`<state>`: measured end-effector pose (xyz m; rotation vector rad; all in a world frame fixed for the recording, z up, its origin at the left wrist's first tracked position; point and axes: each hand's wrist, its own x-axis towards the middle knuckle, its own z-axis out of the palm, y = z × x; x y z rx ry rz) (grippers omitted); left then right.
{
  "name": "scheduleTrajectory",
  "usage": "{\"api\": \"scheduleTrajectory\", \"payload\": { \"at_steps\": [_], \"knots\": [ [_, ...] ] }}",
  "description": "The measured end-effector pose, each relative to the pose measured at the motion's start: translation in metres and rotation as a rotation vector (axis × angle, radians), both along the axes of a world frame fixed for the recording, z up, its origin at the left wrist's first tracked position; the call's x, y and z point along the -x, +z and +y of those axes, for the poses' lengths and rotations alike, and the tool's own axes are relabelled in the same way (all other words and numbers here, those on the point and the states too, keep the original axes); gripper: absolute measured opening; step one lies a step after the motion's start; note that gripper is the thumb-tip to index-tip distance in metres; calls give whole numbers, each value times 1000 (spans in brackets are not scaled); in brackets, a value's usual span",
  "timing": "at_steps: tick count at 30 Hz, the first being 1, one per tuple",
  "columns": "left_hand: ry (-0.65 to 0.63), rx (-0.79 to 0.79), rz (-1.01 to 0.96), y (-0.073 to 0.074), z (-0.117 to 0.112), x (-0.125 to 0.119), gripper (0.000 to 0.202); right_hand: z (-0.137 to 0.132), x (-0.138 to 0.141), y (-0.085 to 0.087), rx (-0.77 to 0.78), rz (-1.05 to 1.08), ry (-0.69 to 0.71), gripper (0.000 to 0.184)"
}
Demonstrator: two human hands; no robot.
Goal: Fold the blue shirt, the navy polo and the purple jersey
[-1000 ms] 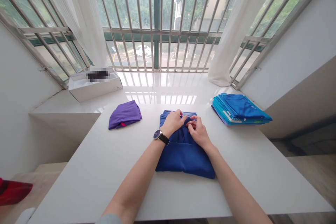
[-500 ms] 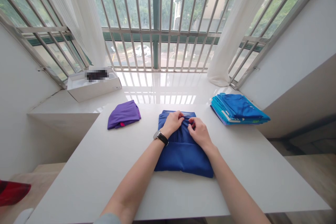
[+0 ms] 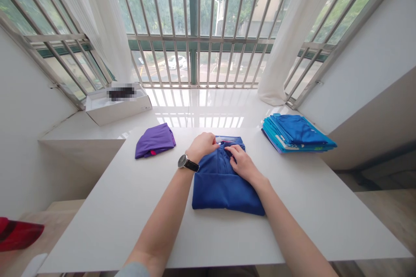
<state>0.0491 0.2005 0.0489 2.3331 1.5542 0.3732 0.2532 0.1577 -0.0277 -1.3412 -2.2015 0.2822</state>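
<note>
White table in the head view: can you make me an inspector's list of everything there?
surface: white table, with the folded clothes on it
job's things: folded blue garment under both hands
clutter: folded purple cloth; stack of blue and teal garments; white box on the sill, contents blurred; red cloth low at left
grippers: left hand, wearing a wristwatch, on the garment's far part; right hand on it too
cables: nothing seen
surroundings: barred window, white curtains, trees outside

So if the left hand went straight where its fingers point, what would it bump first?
Probably the small white tag on the folded blue garment, just past the left hand; depth is unclear.
</note>
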Motion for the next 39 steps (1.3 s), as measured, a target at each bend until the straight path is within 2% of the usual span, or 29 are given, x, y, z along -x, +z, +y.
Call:
{"api": "scheduleTrajectory", "payload": {
  "at_steps": [3,8,14,22,30,32,35,39],
  "knots": [
    [39,57,119,-10,-5,-13,25,2,3,-1,29,-70,0,54],
    [143,66,235,-20,-9,-27,43,6,7,-1,43,-170,-52,51],
    [172,69,278,-21,-11,-30,27,5,10,0,33,-213,-83,45],
    [131,20,213,-14,-10,-29,30,5,10,-2,44,-203,-80,52],
    [125,31,129,-34,-5,-29,25,4,10,-2,38,-167,-65,50],
    [52,51,89,-30,-5,-24,29,4,9,-1,36,-137,-60,49],
    [-83,24,24,-13,-9,-11,30,4,7,2,64,-18,-46,46],
    [-136,-122,-36,11,-39,9,22,-12,2,15,90,135,-33,43]
  ]
}}
